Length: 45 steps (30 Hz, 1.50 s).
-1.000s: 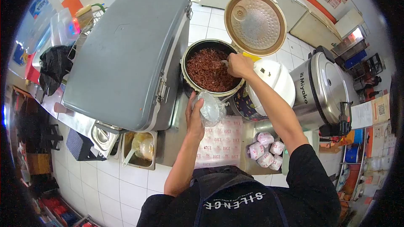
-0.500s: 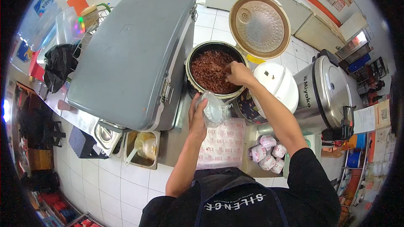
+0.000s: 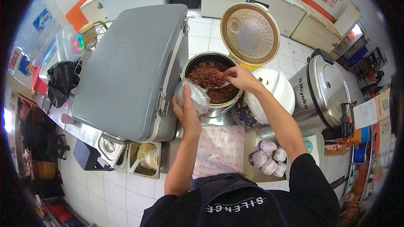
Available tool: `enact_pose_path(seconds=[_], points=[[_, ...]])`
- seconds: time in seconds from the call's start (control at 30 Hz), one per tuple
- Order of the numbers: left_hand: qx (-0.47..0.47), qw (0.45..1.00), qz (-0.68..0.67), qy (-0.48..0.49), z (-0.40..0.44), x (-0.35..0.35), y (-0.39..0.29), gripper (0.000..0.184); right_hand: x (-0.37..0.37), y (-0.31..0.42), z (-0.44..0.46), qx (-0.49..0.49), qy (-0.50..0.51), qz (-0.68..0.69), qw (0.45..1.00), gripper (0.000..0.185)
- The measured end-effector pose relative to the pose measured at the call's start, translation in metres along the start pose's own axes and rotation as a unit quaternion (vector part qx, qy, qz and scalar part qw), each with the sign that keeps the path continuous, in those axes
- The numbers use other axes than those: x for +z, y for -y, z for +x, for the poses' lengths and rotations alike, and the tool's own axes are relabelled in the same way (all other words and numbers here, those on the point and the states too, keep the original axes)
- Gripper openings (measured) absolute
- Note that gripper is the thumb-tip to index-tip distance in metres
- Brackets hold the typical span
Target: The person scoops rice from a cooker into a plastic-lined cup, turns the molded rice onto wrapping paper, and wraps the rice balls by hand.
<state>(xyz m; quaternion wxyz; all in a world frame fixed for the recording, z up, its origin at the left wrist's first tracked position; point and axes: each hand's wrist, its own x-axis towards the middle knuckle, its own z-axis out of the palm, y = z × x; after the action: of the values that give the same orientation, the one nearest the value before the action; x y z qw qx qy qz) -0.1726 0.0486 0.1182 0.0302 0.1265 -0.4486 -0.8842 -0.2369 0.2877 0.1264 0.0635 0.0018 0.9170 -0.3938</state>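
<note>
My right hand (image 3: pixel 240 78) is closed on a rice scoop (image 3: pixel 222 86), mostly hidden under a heap of reddish-brown rice (image 3: pixel 208 75). The loaded scoop is over the open rice cooker (image 3: pixel 227 105), which holds more of the same rice. Beside the cooker's near left rim, my left hand (image 3: pixel 188 115) is wrapped round a small bowl (image 3: pixel 197 99) covered in clear plastic. Below the hands lies printed wrapping paper (image 3: pixel 223 141), one corner folded over. Several wrapped bundles (image 3: pixel 269 157) in the same print sit to the right.
A large grey insulated box (image 3: pixel 130 67) stands close on the left. The cooker's raised lid (image 3: pixel 250 33) leans back behind the pot. At right are a closed white-lidded cooker (image 3: pixel 271 88) and a steel Miyako cooker (image 3: pixel 324 92). A steel pan (image 3: pixel 145 159) sits lower left.
My right hand has lifted the scoop with a heap of rice out of the pot. My left hand has moved the bowl leftward and up beside the rim. A paper corner has folded over.
</note>
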Motion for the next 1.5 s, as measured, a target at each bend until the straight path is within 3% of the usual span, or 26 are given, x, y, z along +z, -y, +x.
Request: enact_pose_path(seconds=[0.1,0.2,0.27,0.3,0.37,0.4,0.5,0.53,0.67,0.73,0.87,0.97,1.07,1.2,1.4,1.5], points=[[0.012,0.999,0.027,0.014,0.016,0.023,0.005,0.083,-0.016,0.024,-0.01,0.029,-0.027,0.045,0.998,0.036],[0.028,0.993,0.112,-0.034,0.036,0.043,0.033,0.085,-0.018,0.053,-0.025,-0.028,-0.148,-0.079,0.985,0.033],[0.031,0.983,0.163,-0.079,0.041,0.06,0.044,0.091,-0.007,0.077,-0.04,-0.043,-0.171,-0.178,0.968,0.035],[0.029,0.987,0.134,-0.088,0.043,0.068,0.049,0.092,0.002,0.084,-0.048,-0.05,-0.182,-0.227,0.956,0.037],[0.023,0.991,0.076,-0.105,0.049,0.077,0.059,0.095,0.028,0.074,-0.061,-0.165,-0.182,-0.353,0.903,0.046],[-0.019,0.99,0.066,-0.124,0.045,0.08,0.051,0.095,0.034,0.077,-0.072,-0.178,-0.155,-0.374,0.897,0.054],[-0.01,0.993,-0.053,-0.101,0.042,0.073,0.044,0.091,0.019,0.086,-0.079,-0.184,-0.193,-0.338,0.903,0.054],[-0.039,0.986,-0.076,-0.142,0.038,0.073,0.037,0.08,0.006,0.095,-0.078,-0.135,-0.181,-0.326,0.918,0.053],[-0.016,0.991,-0.127,-0.027,0.025,0.047,0.014,0.056,-0.027,0.096,-0.062,-0.062,-0.197,-0.267,0.941,0.035],[-0.023,0.988,-0.154,-0.009,0.007,0.038,0.0,0.055,-0.013,0.058,-0.035,-0.022,-0.172,-0.314,0.933,0.029],[-0.054,0.979,-0.198,0.001,-0.033,0.027,-0.027,0.059,0.026,0.004,0.008,-0.105,-0.175,-0.354,0.913,0.02],[-0.066,0.974,-0.215,-0.007,-0.043,0.005,-0.022,0.061,0.033,0.005,0.024,-0.047,-0.109,-0.298,0.947,0.029],[-0.068,0.971,-0.221,-0.051,-0.055,-0.004,-0.02,0.063,0.026,0.023,0.019,-0.006,-0.055,-0.319,0.946,0.026],[-0.077,0.975,-0.199,-0.054,-0.061,-0.019,-0.015,0.063,0.03,0.028,-0.002,-0.045,-0.085,-0.289,0.953,0.016],[-0.077,0.979,-0.183,-0.055,-0.076,-0.028,-0.017,0.062,0.046,0.043,-0.018,0.024,-0.026,-0.264,0.964,0.021],[-0.074,0.977,-0.193,-0.057,-0.077,-0.028,-0.017,0.06,0.043,0.053,-0.012,0.123,-0.007,-0.208,0.97,0.028]])
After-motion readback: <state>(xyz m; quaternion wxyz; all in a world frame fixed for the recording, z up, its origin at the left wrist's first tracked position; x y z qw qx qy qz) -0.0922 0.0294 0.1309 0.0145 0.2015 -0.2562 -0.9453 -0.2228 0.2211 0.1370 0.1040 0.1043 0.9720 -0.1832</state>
